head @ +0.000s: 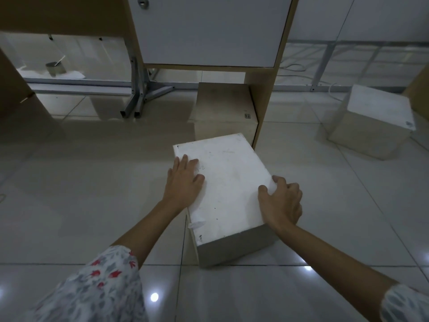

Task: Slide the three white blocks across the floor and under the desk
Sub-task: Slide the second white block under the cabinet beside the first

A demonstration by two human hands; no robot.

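A white block (228,184) lies on the tiled floor in the middle of the view, its far end close to the desk's side panel (264,105). My left hand (184,182) rests flat on the block's top near its left edge. My right hand (282,201) curls over the block's right edge, fingers bent around it. A second block (224,108) stands in shadow under the desk cabinet, just beyond the first. A third white block (380,117) sits apart on the floor at the right.
The desk's white cabinet door (209,29) hangs above the gap. Metal desk legs (139,96) stand at the left, with a small metal cup (55,67) behind them. Cables (294,68) trail on the floor at the back right. A brown panel (14,89) stands at the far left.
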